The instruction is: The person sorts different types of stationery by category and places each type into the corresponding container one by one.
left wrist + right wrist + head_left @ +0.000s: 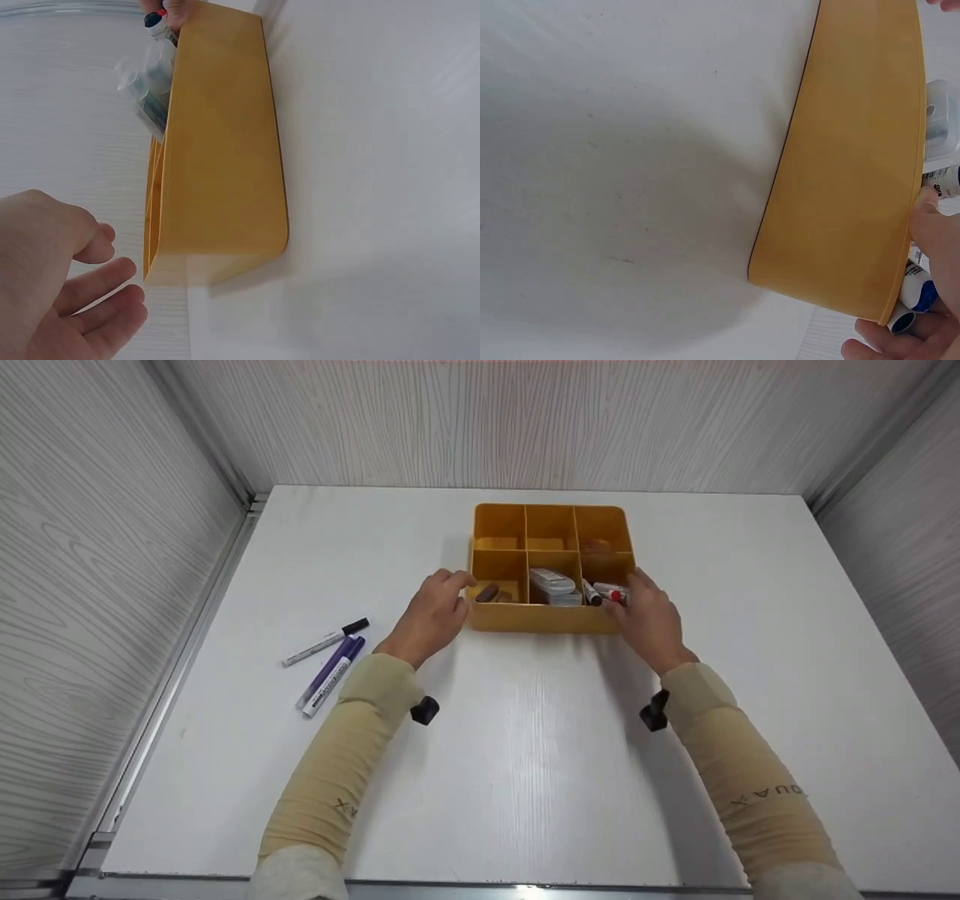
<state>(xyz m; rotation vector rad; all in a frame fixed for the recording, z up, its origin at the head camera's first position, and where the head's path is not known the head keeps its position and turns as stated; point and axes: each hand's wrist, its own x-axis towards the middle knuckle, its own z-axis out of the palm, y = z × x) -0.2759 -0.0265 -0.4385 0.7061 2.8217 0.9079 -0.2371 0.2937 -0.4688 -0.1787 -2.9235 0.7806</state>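
A yellow-orange divided organizer box (547, 619) stands toward the back of the white table. My right hand (654, 619) grips its front right corner, thumb over the front rim and fingers along the right side. Capped markers (919, 289) stick up in the compartment beside that thumb. At the box's left end is my left hand (431, 611), fingers loosely bent; in the left wrist view they are apart from the wall. Clear plastic cases (553, 582) fill the front middle compartment, and a small brown piece (487, 593) lies in the front left one.
On the table's left lie a black-capped marker (322, 646), a purple marker (326, 671) and a white marker with a dark cap (330, 690). Wood-grain panels (525, 424) enclose the table at the back and both sides.
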